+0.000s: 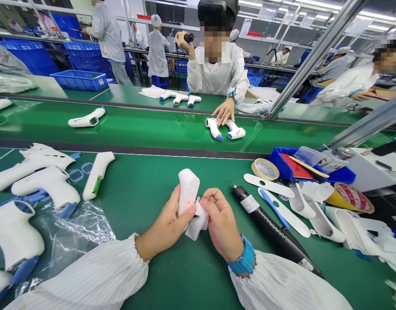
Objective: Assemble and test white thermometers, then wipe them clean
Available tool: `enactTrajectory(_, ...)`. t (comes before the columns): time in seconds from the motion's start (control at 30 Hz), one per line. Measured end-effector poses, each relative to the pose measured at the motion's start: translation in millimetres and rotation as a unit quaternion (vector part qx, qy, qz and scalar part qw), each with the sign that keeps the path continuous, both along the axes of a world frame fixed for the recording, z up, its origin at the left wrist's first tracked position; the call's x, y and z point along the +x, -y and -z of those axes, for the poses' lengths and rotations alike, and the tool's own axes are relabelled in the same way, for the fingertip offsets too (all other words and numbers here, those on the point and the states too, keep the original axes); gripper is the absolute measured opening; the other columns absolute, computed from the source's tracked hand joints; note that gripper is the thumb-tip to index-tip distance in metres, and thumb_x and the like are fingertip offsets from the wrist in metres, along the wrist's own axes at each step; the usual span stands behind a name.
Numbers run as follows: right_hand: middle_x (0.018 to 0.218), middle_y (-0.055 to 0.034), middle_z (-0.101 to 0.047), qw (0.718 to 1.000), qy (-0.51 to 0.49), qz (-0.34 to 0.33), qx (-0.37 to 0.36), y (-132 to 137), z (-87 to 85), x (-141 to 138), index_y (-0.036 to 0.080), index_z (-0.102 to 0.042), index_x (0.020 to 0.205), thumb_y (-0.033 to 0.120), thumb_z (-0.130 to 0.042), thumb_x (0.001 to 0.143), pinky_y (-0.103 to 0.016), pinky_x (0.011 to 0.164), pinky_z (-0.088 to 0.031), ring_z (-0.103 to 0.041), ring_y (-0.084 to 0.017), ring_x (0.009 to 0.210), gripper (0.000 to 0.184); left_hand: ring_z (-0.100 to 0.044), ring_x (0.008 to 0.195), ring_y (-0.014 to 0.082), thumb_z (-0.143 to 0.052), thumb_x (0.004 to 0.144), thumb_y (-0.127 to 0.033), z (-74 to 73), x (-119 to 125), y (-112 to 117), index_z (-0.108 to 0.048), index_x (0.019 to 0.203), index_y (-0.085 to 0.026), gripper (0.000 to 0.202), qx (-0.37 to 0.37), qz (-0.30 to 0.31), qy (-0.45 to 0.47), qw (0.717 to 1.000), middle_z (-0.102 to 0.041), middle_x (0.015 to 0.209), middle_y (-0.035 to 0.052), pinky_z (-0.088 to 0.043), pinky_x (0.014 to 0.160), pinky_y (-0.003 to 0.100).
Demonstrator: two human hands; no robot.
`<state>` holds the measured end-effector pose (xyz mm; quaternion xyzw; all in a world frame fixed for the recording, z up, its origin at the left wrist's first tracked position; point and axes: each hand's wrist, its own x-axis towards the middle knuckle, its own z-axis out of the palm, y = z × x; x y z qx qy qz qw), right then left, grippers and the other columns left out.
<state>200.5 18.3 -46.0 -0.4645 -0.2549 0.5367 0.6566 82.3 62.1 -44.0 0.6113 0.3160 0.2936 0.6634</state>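
My left hand [164,229] is closed around a white handheld infrared thermometer [188,186], held upright just above the green bench. A red glow shows on its surface near my thumb. In the fingertips of my right hand [223,221] is a small crumpled white cloth [198,224], pinched close against the thermometer's lower side. Part of the thermometer's lower end is hidden by my left fingers and the cloth. A blue band circles my right wrist. To the left stands another white thermometer [101,170] with a green part showing in its handle.
A black electric screwdriver [265,221] lies right of my hands, beside white shell parts [283,213], a tape roll [265,169] and a blue bin [338,175]. White housings [46,185] crowd the left. Across the green conveyor [146,129], a co-worker's hand [225,112] touches thermometers.
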Motion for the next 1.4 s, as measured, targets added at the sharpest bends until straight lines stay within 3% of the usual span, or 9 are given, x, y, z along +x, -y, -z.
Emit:
enactTrajectory(0.23, 0.063, 0.0055, -0.048, 1.000, 0.024, 0.005, -0.012, 1, -1.2, 0, 0.021, -0.048, 0.076, 0.024, -0.059, 0.073, -0.019, 0.048, -0.034, -0.042, -0.008, 0.053, 0.011, -0.046, 0.085, 0.0159, -0.047, 0.085, -0.034, -2.3, 1, -1, -0.033, 0.123, -0.023, 0.042, -0.011, -0.014, 0.001, 1.000, -0.047, 0.100, 0.0033, -0.039, 0.072, 0.027)
enactTrajectory(0.53, 0.063, 0.0060, -0.050, 1.000, 0.003, 0.001, -0.012, 0, -2.5, 0, 0.022, -0.049, 0.078, 0.027, -0.063, 0.073, -0.019, 0.047, -0.036, -0.046, -0.007, 0.051, 0.016, -0.045, 0.067, 0.0116, -0.051, 0.083, -0.036, -1.6, 1, -3, -0.042, 0.111, -0.021, 0.033, -0.031, -0.032, -0.001, 0.999, -0.046, 0.079, -0.0021, -0.040, 0.064, 0.025)
enactTrajectory(0.67, 0.065, 0.0060, -0.051, 1.000, -0.013, -0.008, -0.017, 0, -2.7, 0, 0.023, -0.048, 0.080, 0.028, -0.063, 0.074, -0.021, 0.048, -0.040, -0.049, -0.009, 0.052, 0.017, -0.046, 0.060, 0.0101, -0.046, 0.085, -0.041, -3.3, 2, -2, -0.042, 0.109, -0.021, 0.032, -0.068, -0.022, 0.006, 0.997, -0.048, 0.072, -0.0032, -0.039, 0.055, 0.023)
enactTrajectory(0.97, 0.065, 0.0063, -0.051, 0.999, -0.019, 0.005, -0.025, -2, 2.6, 3, 0.023, -0.049, 0.081, 0.027, -0.064, 0.073, -0.022, 0.050, -0.040, -0.048, -0.008, 0.052, 0.017, -0.048, 0.057, 0.0093, -0.048, 0.084, -0.040, -2.6, 0, -2, -0.043, 0.105, -0.020, 0.029, -0.143, -0.011, 0.039, 0.989, -0.051, 0.065, -0.0037, -0.042, 0.055, 0.022)
enactTrajectory(1.07, 0.065, 0.0057, -0.052, 0.999, 0.009, 0.044, -0.024, -7, 5.9, 10, 0.021, -0.051, 0.082, 0.028, -0.064, 0.072, -0.020, 0.051, -0.038, -0.048, -0.008, 0.055, 0.018, -0.049, 0.054, 0.0088, -0.052, 0.082, -0.037, -4.2, -1, 0, -0.046, 0.099, -0.019, 0.025, -0.214, 0.034, 0.084, 0.973, -0.053, 0.067, -0.0025, -0.042, 0.051, 0.022)
enactTrajectory(1.27, 0.062, 0.0067, -0.052, 0.993, -0.006, 0.101, -0.067, -20, 8.0, 28, 0.020, -0.051, 0.082, 0.028, -0.069, 0.062, -0.021, 0.049, -0.035, -0.046, -0.008, 0.052, 0.028, -0.052, 0.046, 0.0089, -0.057, 0.078, -0.034, -5.3, -6, 7, -0.052, 0.084, -0.015, 0.020, -0.339, 0.250, 0.117, 0.899, -0.055, 0.069, 0.0014, -0.041, 0.042, 0.021)
enactTrajectory(1.4, 0.061, 0.0064, -0.053, 0.991, -0.002, 0.103, -0.084, -23, 6.5, 30, 0.019, -0.051, 0.081, 0.030, -0.070, 0.058, -0.020, 0.046, -0.032, -0.046, -0.008, 0.051, 0.032, -0.054, 0.048, 0.0091, -0.060, 0.075, -0.032, -5.9, -6, 8, -0.052, 0.085, -0.016, 0.021, -0.365, 0.277, 0.119, 0.881, -0.057, 0.074, 0.0019, -0.043, 0.042, 0.021)
